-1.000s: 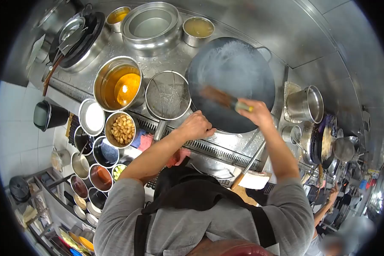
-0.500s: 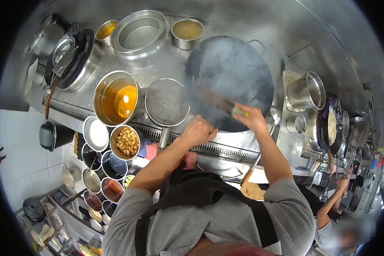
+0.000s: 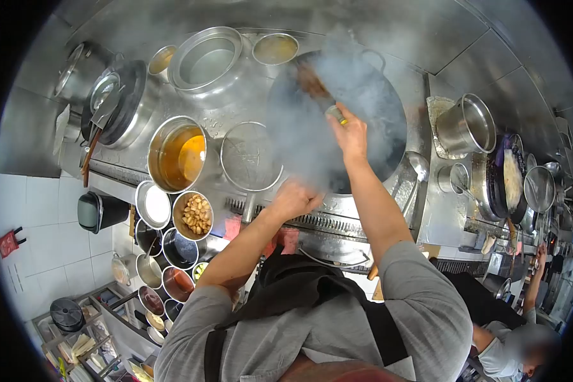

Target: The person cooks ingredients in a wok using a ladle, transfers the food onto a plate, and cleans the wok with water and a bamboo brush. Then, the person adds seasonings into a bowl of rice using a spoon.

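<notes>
Steam rises from a large dark wok (image 3: 385, 137). My right hand (image 3: 350, 130) grips the yellow-banded handle of a brown bristle brush (image 3: 313, 83), whose head is over the wok's upper left part. At the wok's near left edge, my left hand (image 3: 294, 198) is closed, partly veiled by steam; what it holds cannot be made out. A round wire strainer (image 3: 251, 156) rests left of the wok, its handle toward my left forearm. To the right of the wok lies a metal ladle (image 3: 417, 167).
On the left are a pot of orange liquid (image 3: 172, 162), a container of light-brown chunks (image 3: 194, 215) and several sauce containers. A lidless steel pot (image 3: 468, 124) stands at the right. Another person (image 3: 512, 347) is at the lower right.
My right hand and the brush have moved up and left, from the wok's near side to its far side. Steam has spread over my left hand. The whole view has shifted slightly.
</notes>
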Demonstrator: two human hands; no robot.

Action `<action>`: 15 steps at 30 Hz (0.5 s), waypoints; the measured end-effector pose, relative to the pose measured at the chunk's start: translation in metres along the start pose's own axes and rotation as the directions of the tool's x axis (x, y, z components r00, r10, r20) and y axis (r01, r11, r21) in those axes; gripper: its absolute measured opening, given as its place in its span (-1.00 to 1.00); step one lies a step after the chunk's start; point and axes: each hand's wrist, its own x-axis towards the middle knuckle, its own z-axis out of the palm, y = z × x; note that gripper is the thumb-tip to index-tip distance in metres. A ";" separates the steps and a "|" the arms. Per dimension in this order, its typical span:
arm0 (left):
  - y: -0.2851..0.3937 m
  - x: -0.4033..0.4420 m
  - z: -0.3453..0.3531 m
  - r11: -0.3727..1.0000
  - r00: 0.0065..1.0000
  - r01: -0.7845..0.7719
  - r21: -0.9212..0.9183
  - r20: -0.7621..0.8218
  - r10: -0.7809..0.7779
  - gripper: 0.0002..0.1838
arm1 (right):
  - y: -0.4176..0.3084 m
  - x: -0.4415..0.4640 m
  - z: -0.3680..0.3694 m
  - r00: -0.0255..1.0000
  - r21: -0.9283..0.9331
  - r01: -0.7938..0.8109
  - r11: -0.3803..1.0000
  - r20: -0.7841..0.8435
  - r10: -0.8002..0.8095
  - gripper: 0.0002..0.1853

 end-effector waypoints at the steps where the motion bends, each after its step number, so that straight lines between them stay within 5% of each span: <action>1: 0.000 -0.001 -0.002 1.000 1.000 -0.013 0.010 0.009 0.013 -0.76 | 0.000 -0.006 -0.007 1.000 0.005 0.009 1.000 0.000 -0.009 -0.52; 3: 0.002 -0.002 -0.010 0.999 0.999 -0.030 0.029 0.015 0.030 -0.80 | 0.010 -0.014 -0.029 0.927 0.061 0.308 0.950 0.205 -0.314 -0.52; 6: 0.011 0.005 -0.012 0.998 0.998 -0.048 0.047 -0.046 0.050 -0.83 | 0.040 0.020 -0.041 0.900 -0.063 0.373 0.926 0.268 -0.345 -0.51; 7: 0.010 0.007 -0.011 0.997 0.997 -0.076 0.035 -0.022 0.076 -0.82 | 0.039 0.034 -0.038 0.901 -0.062 0.373 0.926 0.263 -0.346 -0.51; 9: 0.014 0.012 -0.012 0.994 0.995 -0.104 0.026 0.013 0.104 -0.79 | 0.030 0.058 -0.025 0.983 -0.282 0.128 0.951 -0.092 -0.159 -0.54; 11: 0.028 0.018 -0.028 0.990 0.948 0.111 0.091 0.289 -0.133 -0.75 | 0.022 0.054 -0.012 0.991 -0.252 0.057 0.966 -0.106 -0.086 -0.57; 13: 0.040 0.018 -0.037 0.977 0.926 0.209 0.034 0.315 -0.209 -0.79 | 0.020 0.023 -0.014 0.982 -0.029 0.148 0.989 0.123 -0.144 -0.56; 15: 0.039 0.014 -0.034 0.958 0.905 0.287 -0.027 0.336 -0.262 -0.82 | 0.075 -0.009 0.000 0.842 -0.342 0.539 0.770 0.175 -0.511 -0.54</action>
